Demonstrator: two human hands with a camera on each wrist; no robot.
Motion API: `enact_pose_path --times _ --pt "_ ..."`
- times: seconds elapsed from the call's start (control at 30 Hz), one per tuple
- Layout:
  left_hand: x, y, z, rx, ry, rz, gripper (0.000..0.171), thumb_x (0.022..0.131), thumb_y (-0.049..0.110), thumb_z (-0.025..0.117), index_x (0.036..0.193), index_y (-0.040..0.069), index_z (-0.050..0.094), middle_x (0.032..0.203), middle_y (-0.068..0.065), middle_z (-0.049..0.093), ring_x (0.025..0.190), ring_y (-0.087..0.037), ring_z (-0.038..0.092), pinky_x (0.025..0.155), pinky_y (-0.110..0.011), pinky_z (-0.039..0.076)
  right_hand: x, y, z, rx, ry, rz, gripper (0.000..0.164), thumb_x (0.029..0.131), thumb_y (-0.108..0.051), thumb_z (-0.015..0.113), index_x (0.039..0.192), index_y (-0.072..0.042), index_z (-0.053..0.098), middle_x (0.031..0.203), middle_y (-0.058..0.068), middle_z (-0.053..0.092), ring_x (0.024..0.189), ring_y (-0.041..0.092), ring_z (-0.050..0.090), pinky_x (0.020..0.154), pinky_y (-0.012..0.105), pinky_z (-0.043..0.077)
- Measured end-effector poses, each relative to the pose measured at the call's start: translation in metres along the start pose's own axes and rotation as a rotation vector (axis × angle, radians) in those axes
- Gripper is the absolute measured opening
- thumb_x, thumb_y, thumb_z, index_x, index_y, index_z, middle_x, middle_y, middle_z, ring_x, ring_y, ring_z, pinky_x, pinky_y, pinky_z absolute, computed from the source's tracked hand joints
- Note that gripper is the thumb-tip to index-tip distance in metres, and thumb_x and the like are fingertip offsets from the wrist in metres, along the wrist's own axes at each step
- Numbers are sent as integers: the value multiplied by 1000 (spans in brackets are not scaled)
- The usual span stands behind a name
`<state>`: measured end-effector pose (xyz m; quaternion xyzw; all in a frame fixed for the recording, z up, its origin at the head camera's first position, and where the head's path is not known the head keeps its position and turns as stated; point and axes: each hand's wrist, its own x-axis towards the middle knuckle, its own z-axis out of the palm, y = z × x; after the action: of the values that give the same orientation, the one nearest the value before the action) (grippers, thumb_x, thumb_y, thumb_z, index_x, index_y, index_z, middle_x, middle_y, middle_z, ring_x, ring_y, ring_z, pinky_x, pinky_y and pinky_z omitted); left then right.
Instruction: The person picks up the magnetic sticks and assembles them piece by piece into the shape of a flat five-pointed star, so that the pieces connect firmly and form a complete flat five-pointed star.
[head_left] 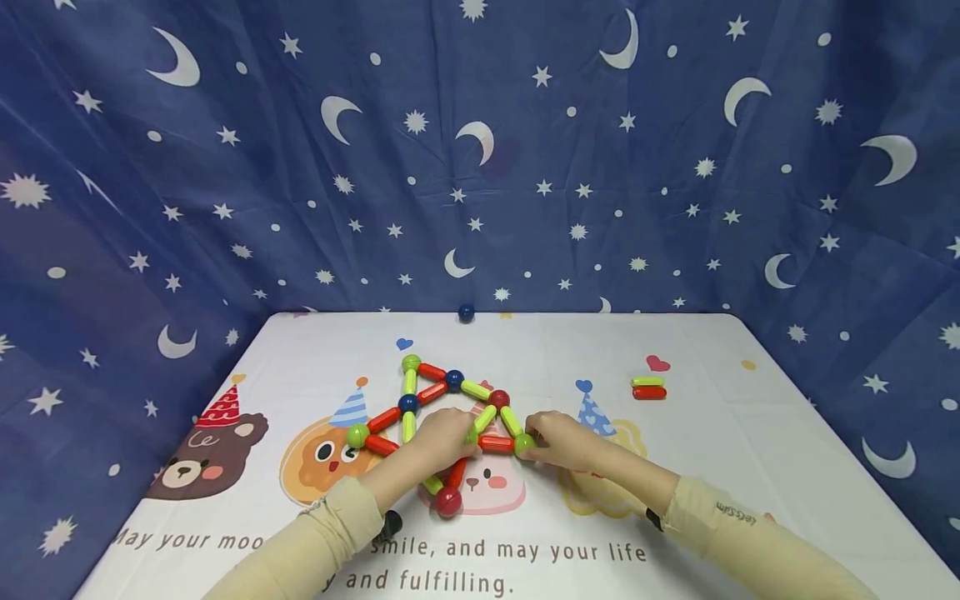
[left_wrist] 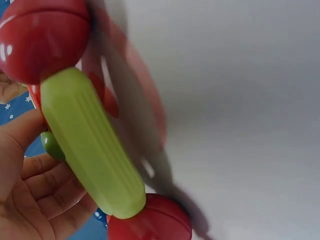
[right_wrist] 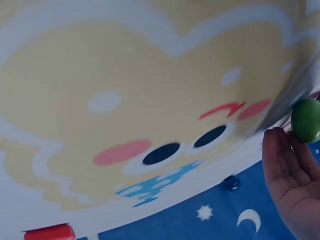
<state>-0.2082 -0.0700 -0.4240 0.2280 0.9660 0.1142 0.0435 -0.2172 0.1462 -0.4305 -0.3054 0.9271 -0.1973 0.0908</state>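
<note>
A flat frame of magnetic rods and balls lies on the printed tablecloth, with red rods (head_left: 497, 444), light green rods (head_left: 476, 390) and blue, red and green balls. My left hand (head_left: 444, 437) pinches a green ball (head_left: 472, 435) inside the frame's right part. In the left wrist view, a green rod (left_wrist: 92, 142) between two red balls (left_wrist: 45, 40) partly covers that hand. At the right corner my right hand (head_left: 558, 439) grips another green ball (head_left: 524, 445), its fingertips against the ball in the right wrist view. My left forearm hides part of the frame's lower side.
Two loose rods, one green (head_left: 648, 382) and one red (head_left: 649, 393), lie side by side at the right. A loose blue ball (head_left: 467, 313) sits at the table's back edge. Behind the table hangs a blue curtain (head_left: 510, 167) with moons and stars.
</note>
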Motion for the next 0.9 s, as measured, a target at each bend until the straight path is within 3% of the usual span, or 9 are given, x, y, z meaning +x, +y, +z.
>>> enact_pose_path --times 0.3,0.47,0.77,0.9 --pt "-10 -5 4 -94 31 -46 30 79 33 75 70 11 57 57 3 43 54 -10 41 51 -20 31 -4 -7 2 6 4 -12 22 80 -22 73 90 -4 66 72 -5 56 65 10 46 60 21 40" --pt "-18 1 10 -10 56 -28 30 79 32 75 71 10 57 59 3 45 56 -10 41 52 -22 34 -3 -4 0 9 -14 -42 24 82 -20 72 94 -1 66 72 -4 57 65 11 48 60 21 40" --pt "-35 13 15 65 63 -106 32 80 22 73 102 4 59 84 -6 58 72 -23 56 68 -49 50 -8 -9 2 -4 -9 -14 26 82 -24 72 96 -3 66 80 -1 63 69 10 52 64 23 45" --pt "-36 11 13 54 55 -80 28 79 21 73 97 6 58 79 -4 55 69 -20 53 64 -43 49 -6 -10 1 17 -11 -6 29 85 -27 68 98 -2 66 86 4 67 75 14 59 69 28 50"
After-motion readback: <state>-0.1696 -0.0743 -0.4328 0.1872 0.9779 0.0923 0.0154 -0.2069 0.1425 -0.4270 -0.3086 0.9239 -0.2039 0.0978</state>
